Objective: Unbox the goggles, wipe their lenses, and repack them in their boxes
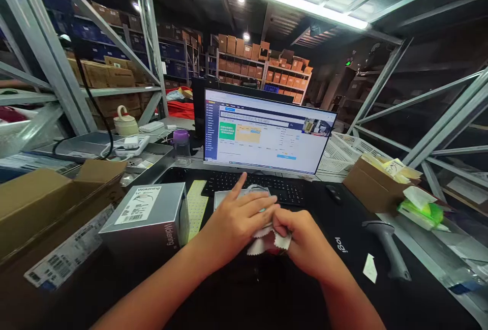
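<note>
My left hand (pixel 241 220) is bent over the front of the desk, back upward, with one finger raised and the others pressed together against my right hand. Whatever its thumb and palm hold is hidden. A whitish cloth (pixel 260 245) with a zigzag edge hangs below the fingers, bunched in my closed right hand (pixel 304 236). Something reddish shows in the cloth's folds, too covered to name. Behind my hands, a shallow grey-white box (pixel 221 199) lies partly hidden before the black keyboard (pixel 292 192). To the left stands a silver Wakening box (pixel 150 213).
An open cardboard carton (pixel 41 208) stands at the far left. Beyond the keyboard is a lit monitor (pixel 263 131). On the right are a mouse (pixel 333 193), a barcode scanner (pixel 391 248), a paper scrap (pixel 369 268), a paper-filled carton (pixel 369 182) and a tissue pack (pixel 421 208).
</note>
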A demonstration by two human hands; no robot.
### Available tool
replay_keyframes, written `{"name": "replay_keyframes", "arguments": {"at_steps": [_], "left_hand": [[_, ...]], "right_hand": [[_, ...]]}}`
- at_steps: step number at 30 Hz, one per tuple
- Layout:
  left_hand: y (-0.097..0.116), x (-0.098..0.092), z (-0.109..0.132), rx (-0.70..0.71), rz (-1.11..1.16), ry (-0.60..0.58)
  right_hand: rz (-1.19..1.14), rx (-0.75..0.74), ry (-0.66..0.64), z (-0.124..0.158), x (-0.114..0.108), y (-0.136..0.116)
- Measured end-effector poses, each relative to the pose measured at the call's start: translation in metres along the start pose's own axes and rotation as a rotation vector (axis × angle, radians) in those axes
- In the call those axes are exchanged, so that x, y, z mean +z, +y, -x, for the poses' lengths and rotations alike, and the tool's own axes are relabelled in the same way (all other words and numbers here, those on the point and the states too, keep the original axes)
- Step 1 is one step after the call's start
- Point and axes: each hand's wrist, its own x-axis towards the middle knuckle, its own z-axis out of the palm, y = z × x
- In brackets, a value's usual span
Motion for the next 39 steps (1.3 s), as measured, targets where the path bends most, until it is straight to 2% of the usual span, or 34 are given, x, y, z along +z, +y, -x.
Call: {"name": "replay_keyframes", "arguments": {"at_steps": [5, 7, 9, 13, 16, 18, 21, 24, 26, 28, 31, 33, 35, 39], "left_hand": [[0.010, 0.001, 0.005, -0.369, -0.112, 0.094], [0.016, 0.007, 0.006, -0.428, -0.070, 0.086], [0.021, 0.015, 0.007, -0.401, -0.038, 0.072], [0.028, 0.022, 0.007, -0.355, -0.113, 0.161], [0.025, 0.017, 0.007, -0.347, -0.061, 0.130], [0.022, 0.013, 0.007, -0.323, 0.054, 0.061], [0.017, 0.011, 0.005, -0.251, 0.164, -0.029], [0.017, 0.015, 0.003, -0.153, 0.156, -0.010], [0.018, 0.019, 0.003, -0.159, 0.122, 0.037], [0.017, 0.023, 0.006, -0.220, 0.086, 0.105], [0.012, 0.028, 0.010, -0.277, 0.032, 0.218], [0.008, 0.028, 0.012, -0.268, 0.008, 0.275], [0.006, 0.026, 0.011, -0.242, 0.014, 0.309], [0.010, 0.024, 0.008, -0.187, 0.022, 0.288]], "right_hand": [[-0.278, 0.059, 0.286, 0.000, -0.026, 0.010], [-0.320, 0.030, 0.313, -0.001, -0.026, 0.010], [-0.326, -0.013, 0.311, -0.003, -0.014, 0.009], [-0.189, -0.167, 0.357, -0.007, 0.021, 0.002], [-0.185, -0.198, 0.415, -0.005, 0.027, -0.002], [-0.333, -0.076, 0.466, -0.005, 0.017, -0.002], [-0.714, 0.136, 0.573, -0.008, -0.005, 0.006], [-1.069, 0.193, 0.659, -0.016, -0.014, 0.012], [-1.177, 0.191, 0.721, -0.022, -0.002, 0.013], [-1.205, 0.179, 0.786, -0.026, 0.021, 0.009], [-1.141, 0.109, 0.803, -0.024, 0.059, 0.004], [-1.051, 0.067, 0.775, -0.022, 0.072, 0.001], [-1.053, 0.074, 0.741, -0.021, 0.069, 0.000], [-1.304, 0.193, 0.688, -0.030, 0.033, 0.007]]}}
